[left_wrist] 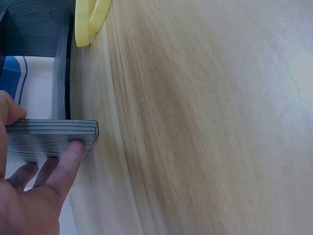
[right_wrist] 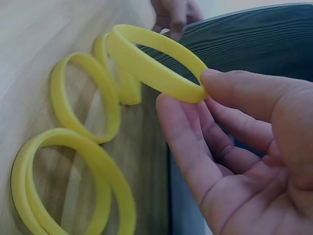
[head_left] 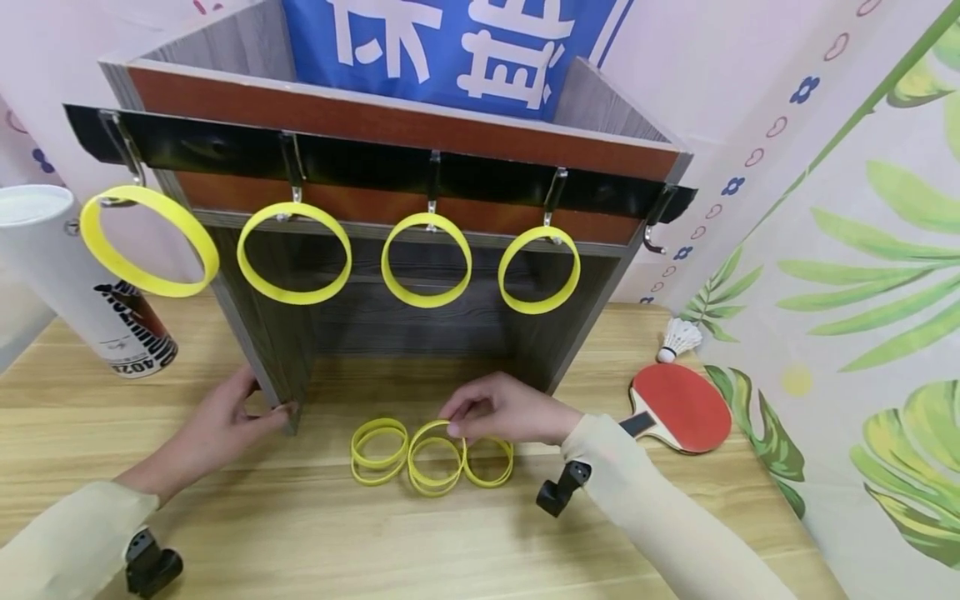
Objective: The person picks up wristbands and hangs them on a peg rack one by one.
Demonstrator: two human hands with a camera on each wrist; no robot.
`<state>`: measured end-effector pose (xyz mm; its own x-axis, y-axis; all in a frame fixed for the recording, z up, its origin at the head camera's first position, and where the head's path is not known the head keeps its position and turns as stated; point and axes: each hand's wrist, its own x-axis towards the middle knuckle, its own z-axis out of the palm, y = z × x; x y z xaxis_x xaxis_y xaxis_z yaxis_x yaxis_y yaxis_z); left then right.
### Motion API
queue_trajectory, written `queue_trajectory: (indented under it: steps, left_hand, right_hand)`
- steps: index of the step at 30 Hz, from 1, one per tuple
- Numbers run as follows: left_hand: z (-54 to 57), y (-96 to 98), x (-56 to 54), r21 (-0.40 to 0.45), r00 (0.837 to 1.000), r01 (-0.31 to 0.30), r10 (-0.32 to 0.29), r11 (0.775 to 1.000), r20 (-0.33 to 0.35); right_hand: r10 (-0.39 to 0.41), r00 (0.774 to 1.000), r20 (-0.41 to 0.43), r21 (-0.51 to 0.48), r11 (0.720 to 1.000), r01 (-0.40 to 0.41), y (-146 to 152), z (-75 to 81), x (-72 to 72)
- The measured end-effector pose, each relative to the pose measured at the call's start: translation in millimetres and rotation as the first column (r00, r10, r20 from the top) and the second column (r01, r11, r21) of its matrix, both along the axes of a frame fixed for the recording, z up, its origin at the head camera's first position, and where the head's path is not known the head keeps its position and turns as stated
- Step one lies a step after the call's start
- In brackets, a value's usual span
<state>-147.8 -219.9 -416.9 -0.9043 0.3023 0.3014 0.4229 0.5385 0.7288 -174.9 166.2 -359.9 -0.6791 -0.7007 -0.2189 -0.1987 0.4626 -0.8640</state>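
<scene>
My left hand grips the front edge of the left side panel of a grey wooden stand, thumb on one face and fingers on the other. Between thumb and fingertips, my right hand pinches one yellow wristband, tilted up over the table. More yellow wristbands lie around it in small overlapping groups. Above, a black strip of hooks crosses the stand's front. Yellow bands hang from the hooks, among them the leftmost band and the rightmost band; the hook at the right end is bare.
A white tube stands left of the stand on the wooden table. To the right lie a red table tennis bat and a shuttlecock, near the leaf-patterned wall covering. A blue banner shows behind the stand.
</scene>
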Motion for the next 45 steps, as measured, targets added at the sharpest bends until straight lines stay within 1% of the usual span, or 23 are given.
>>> queue_trajectory:
  steps: [3, 6, 9, 12, 14, 18, 21, 25, 27, 29, 33, 36, 37, 39, 40, 42, 45]
  left_hand:
    - [0.0, 0.4, -0.1, -0.002, 1.0, 0.002, -0.002, 1.0, -0.002]
    - [-0.5, -0.4, -0.9, 0.003, 1.0, 0.0, 0.0, 1.0, -0.011]
    - [-1.0, -1.3, -1.4, 0.002, 1.0, -0.005, 0.005, 1.0, -0.021]
    - [-1.8, -1.5, -1.3, -0.001, 1.0, -0.011, 0.011, 1.0, -0.025]
    - [-2.2, -1.2, -1.0, 0.0, 1.0, -0.011, 0.011, 1.0, -0.025]
    - [-2.1, -1.0, 0.5, -0.006, 0.999, -0.014, 0.014, 1.0, -0.03]
    - [-1.5, -0.5, 0.4, -0.013, 1.0, -0.015, 0.015, 1.0, -0.026]
    - [-0.5, 0.0, -1.0, -0.013, 1.0, -0.006, 0.006, 1.0, -0.003]
    - [-0.6, 0.2, -1.1, -0.015, 1.0, -0.008, 0.008, 1.0, 0.004]
    - [-0.4, 0.2, -0.5, -0.015, 1.0, -0.009, 0.009, 1.0, 0.004]
    - [0.3, 0.0, 1.4, -0.014, 1.0, -0.012, 0.012, 1.0, 0.002]
    - [0.7, -0.9, 1.9, -0.021, 1.0, -0.019, 0.019, 1.0, 0.001]
    - [0.5, -1.3, 1.5, -0.022, 1.0, -0.019, 0.019, 1.0, 0.0]
    - [-0.2, -1.8, 0.6, -0.03, 1.0, -0.025, 0.025, 0.999, -0.007]
    - [-0.8, -1.9, 0.2, -0.036, 1.0, -0.029, 0.029, 0.999, -0.009]
    - [-1.8, -1.7, -0.8, -0.036, 0.999, -0.03, 0.029, 0.999, -0.02]
    - [-2.9, -1.2, -1.3, -0.035, 0.999, -0.035, 0.034, 0.999, -0.026]
  right_hand:
    - [-0.005, 0.998, -0.056, 0.002, 1.0, 0.006, 6.1, 8.7, 4.7]
    - [-0.003, 0.996, -0.089, -0.018, 1.0, 0.001, 12.4, 15.1, 9.5]
    - [-0.009, 0.995, -0.102, -0.057, 0.998, 0.004, 19.6, 20.7, 15.1]
    - [-0.031, 0.995, -0.096, -0.1, 0.995, 0.022, 28.1, 28.8, 21.6]
    - [-0.043, 0.995, -0.093, -0.112, 0.993, 0.033, 34.3, 37.3, 26.0]
    - [-0.077, 0.993, -0.086, -0.115, 0.991, 0.067, 47.2, 60.1, 35.1]
    - [-0.118, 0.985, -0.123, -0.128, 0.986, 0.102, 57.3, 78.7, 42.0]
    - [-0.163, 0.97, -0.181, -0.201, 0.971, 0.126, 70.6, 99.9, 48.8]
    - [-0.183, 0.966, -0.183, -0.259, 0.957, 0.133, 76.6, 108.1, 50.5]
    - [-0.21, 0.961, -0.179, -0.318, 0.937, 0.146, 82.5, 115.3, 51.6]
    - [-0.265, 0.943, -0.2, -0.422, 0.892, 0.161, 92.5, 126.7, 53.1]
    - [-0.301, 0.93, -0.212, -0.495, 0.853, 0.163, 97.4, 132.6, 53.8]
    - [-0.31, 0.927, -0.212, -0.526, 0.836, 0.159, 98.7, 134.0, 53.6]
    - [-0.322, 0.926, -0.199, -0.592, 0.792, 0.149, 101.8, 136.2, 53.0]
    - [-0.331, 0.924, -0.192, -0.627, 0.766, 0.144, 103.2, 137.2, 52.7]
    - [-0.329, 0.93, -0.164, -0.7, 0.703, 0.126, 106.8, 139.2, 51.8]
    - [-0.322, 0.94, -0.11, -0.796, 0.596, 0.111, 111.1, 142.5, 50.9]
